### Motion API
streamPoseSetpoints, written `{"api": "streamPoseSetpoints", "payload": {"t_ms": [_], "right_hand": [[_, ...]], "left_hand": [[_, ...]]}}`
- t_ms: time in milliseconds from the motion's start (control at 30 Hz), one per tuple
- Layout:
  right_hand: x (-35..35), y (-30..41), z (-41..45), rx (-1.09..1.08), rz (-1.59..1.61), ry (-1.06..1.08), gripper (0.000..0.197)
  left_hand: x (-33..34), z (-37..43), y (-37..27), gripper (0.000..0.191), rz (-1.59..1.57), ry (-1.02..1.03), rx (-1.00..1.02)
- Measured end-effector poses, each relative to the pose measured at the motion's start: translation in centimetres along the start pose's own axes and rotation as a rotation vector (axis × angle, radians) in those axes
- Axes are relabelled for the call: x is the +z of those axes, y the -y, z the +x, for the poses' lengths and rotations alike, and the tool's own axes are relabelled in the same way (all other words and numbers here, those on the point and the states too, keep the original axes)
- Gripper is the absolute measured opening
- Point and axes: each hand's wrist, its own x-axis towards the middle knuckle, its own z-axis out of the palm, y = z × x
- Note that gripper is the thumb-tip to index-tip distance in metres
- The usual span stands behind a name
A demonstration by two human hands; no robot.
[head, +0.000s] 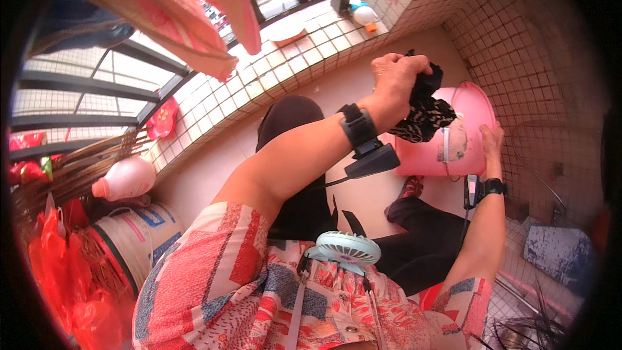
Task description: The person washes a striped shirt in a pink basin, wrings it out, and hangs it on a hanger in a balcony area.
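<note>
My left hand (399,75) grips a bunched black cloth (422,119) with a pale pattern, which hangs down from the fingers in front of the pink plastic bucket (471,126). The bucket appears tipped on its side on the floor, and a handle runs across its wall, near a worn label. My right hand (493,140) grasps the bucket's edge on the right. What the bucket holds cannot be seen. Both wrists carry black straps with small devices.
A tiled ledge with dark railings (165,102) runs along the left, bearing a bottle (363,15). Pink cloths (204,24) hang overhead. Lower left are a pink-white jug (127,179), a tub (141,233) and red plastic bags (60,262). A worn blue-grey block (556,255) lies right. A small fan (348,249) hangs at my chest.
</note>
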Motion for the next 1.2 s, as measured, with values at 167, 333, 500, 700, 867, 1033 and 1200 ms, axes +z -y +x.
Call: {"api": "streamPoseSetpoints", "payload": {"t_ms": [167, 333, 500, 700, 867, 1033, 1200], "right_hand": [[0.0, -3.4, 0.6, -0.049, 0.048, -0.172, 0.029], [0.4, -2.4, 0.8, -0.032, -0.049, -0.101, 0.029], [-0.8, -4.3, 0.8, 0.251, -0.083, 0.04, 0.085], [-0.2, -2.3, 0.6, 0.189, 0.106, 0.073, 0.089], [-0.1, -3.0, 0.3, 0.082, -0.126, -0.003, 0.081], [0.2, -2.7, 0.1, -0.001, -0.224, -0.13, 0.041], [1.1, -4.6, -0.3, 0.007, 0.275, -0.18, 0.036]], "left_hand": [[0.4, 0.1, 0.8, 0.017, -0.031, 0.045, -0.063], [-0.5, 0.4, 1.8, 0.016, 0.056, 0.057, 0.106], [0.6, -0.6, 0.2, 0.015, -0.031, -0.016, -0.107], [0.3, -0.4, 0.4, 0.015, -0.041, 0.005, -0.107], [-0.2, -0.2, 1.0, 0.014, -0.045, 0.022, -0.119], [-0.6, -0.8, 0.1, 0.014, 0.067, 0.104, 0.042], [-1.3, 1.3, 1.4, 0.014, -0.025, 0.174, -0.128]]}}
